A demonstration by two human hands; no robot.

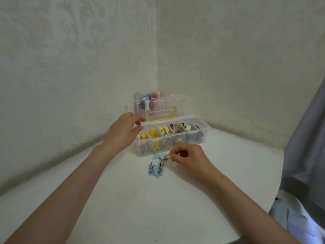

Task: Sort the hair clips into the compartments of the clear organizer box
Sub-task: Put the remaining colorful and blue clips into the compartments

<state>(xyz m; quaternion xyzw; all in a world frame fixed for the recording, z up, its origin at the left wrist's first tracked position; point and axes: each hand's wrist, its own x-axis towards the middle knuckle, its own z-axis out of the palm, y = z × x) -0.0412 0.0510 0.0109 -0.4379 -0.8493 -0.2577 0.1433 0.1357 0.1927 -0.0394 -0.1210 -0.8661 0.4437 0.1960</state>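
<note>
The right hand [186, 157] pinches a light blue clip [159, 156] at its 9 o'clock, just in front of the box [204, 136]. Two blue clips [156, 169] lie on the bench [140, 199] at its 7 o'clock. The left hand [123, 131] grips the box's left corner.

Soft dim light, wide-angle edge distortion.

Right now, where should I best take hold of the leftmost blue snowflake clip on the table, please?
I'd pinch its metal bar across its width from above: the clip lies face down, bar upward, its flat snowflake hugging the table.
</note>
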